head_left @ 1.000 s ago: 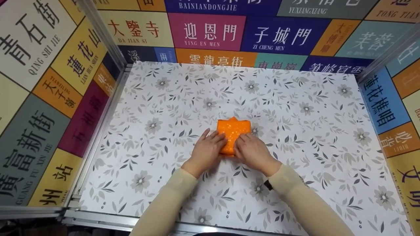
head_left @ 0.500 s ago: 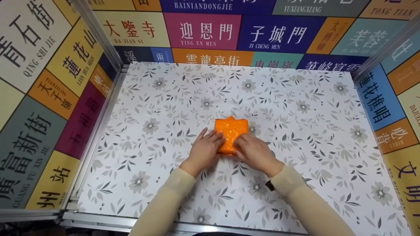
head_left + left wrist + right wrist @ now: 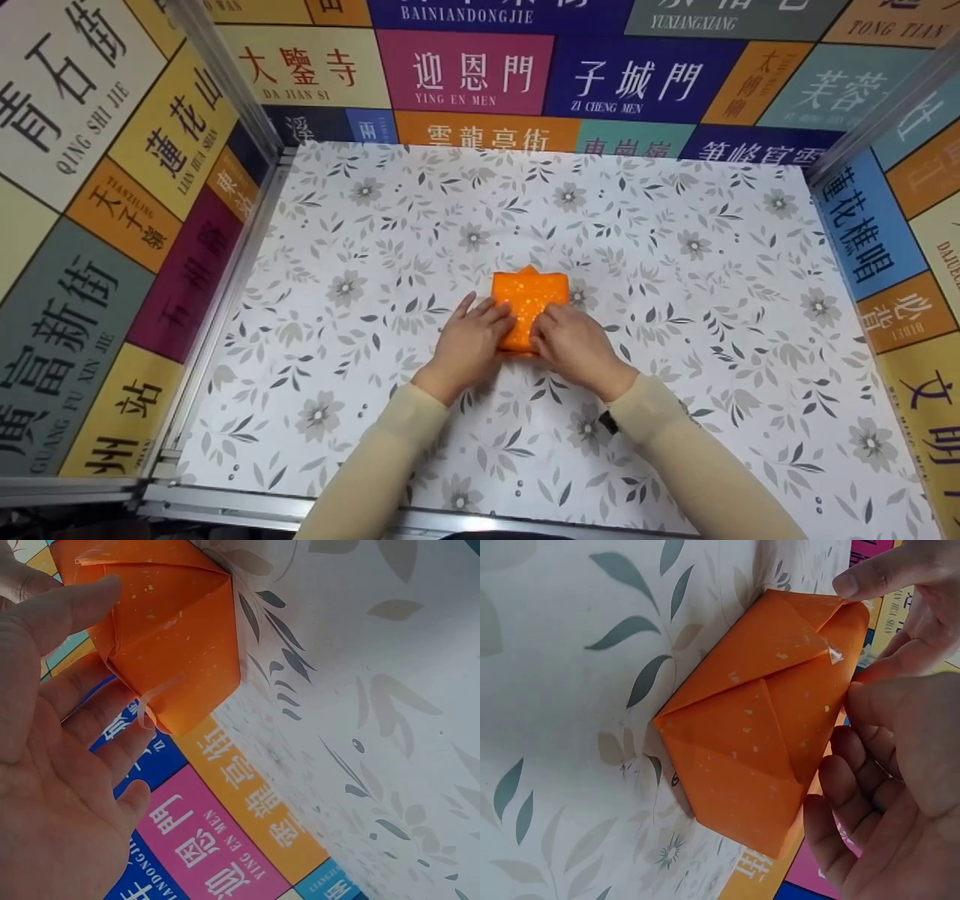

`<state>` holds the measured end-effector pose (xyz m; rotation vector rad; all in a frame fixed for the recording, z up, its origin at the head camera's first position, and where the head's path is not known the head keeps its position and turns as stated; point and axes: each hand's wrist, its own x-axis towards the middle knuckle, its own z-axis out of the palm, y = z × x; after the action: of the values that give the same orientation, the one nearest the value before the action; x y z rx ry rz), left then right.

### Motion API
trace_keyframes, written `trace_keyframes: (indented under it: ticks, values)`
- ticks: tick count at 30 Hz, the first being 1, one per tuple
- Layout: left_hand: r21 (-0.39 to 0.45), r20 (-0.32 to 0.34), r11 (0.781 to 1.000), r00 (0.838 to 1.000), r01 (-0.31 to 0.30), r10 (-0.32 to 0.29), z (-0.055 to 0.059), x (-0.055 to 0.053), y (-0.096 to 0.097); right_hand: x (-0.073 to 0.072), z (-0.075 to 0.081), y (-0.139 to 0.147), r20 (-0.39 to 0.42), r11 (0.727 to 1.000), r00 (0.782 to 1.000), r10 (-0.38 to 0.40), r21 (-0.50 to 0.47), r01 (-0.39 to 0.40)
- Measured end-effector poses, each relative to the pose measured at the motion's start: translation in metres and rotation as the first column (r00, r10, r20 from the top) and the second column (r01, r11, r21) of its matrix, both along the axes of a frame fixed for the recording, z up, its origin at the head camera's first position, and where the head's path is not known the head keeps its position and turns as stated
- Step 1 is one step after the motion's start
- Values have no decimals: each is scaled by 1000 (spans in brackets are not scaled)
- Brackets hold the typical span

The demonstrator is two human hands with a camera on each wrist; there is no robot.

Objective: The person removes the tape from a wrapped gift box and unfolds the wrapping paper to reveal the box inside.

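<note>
An orange paper-wrapped package (image 3: 531, 291) with light flecks lies on the patterned tabletop between both hands. My left hand (image 3: 471, 341) holds its left side, fingers over the top and thumb (image 3: 79, 607) against the folded end. From the right, my right hand (image 3: 581, 343) grips the near right edge with bent fingers, thumb (image 3: 877, 709) at the paper's edge. Folded paper flaps (image 3: 765, 720) meet in slanted creases on the end facing me. A small strip of clear tape (image 3: 144, 711) sticks out near the left hand's fingers; a shiny bit of tape (image 3: 835, 655) shows on the folds.
A white floral cover (image 3: 360, 225) spans the table. Colorful panels with large characters stand as a back wall (image 3: 465, 71), a left wall (image 3: 112, 187) and a right wall (image 3: 870, 232). A metal rail (image 3: 225, 501) runs along the front edge.
The right hand's fingers shift and bend slightly at the package's near right edge. The left hand and package stay in place on the table; the head view drifts a little.
</note>
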<state>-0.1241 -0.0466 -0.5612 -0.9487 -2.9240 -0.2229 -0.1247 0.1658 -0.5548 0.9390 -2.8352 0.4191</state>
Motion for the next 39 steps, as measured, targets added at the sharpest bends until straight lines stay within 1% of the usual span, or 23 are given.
trace_keyframes:
  ticks: [3, 8, 14, 17, 20, 25, 28, 35, 39]
  values:
    - [-13, 13, 1000, 1000, 0, 0, 0, -1, 1, 0, -1, 2, -14, 999, 999, 35, 27, -34]
    - [-33, 19, 999, 1000, -9, 9, 0, -1, 1, 3, 2, 5, 18, 997, 997, 72, 28, -73]
    - [-12, 8, 1000, 1000, -13, 13, 0, -1, 2, 11, 7, 8, 26, 995, 996, 85, 46, -87]
    - [0, -7, 1000, 1000, -6, 6, 0, -1, 1, 16, 10, 10, 34, 995, 995, 96, 25, -97]
    - [8, -28, 1000, 1000, 4, -4, -1, -1, -1, 19, 11, 12, 31, 993, 992, 122, -3, -122]
    - [25, -64, 999, 998, 26, -25, -2, -1, -3, 23, 13, 16, -7, 983, 984, 177, -56, -177]
    - [33, -74, 999, 997, 31, -28, -3, -1, -4, 23, 14, 19, -33, 978, 980, 196, -69, -198]
    - [16, -37, 1000, 999, 21, -20, -1, -1, -3, 24, 14, 26, -61, 969, 974, 217, -106, -223]
    - [15, -25, 1000, 1000, 18, -17, -1, -1, -3, 23, 15, 31, -65, 973, 979, 194, -118, -200]
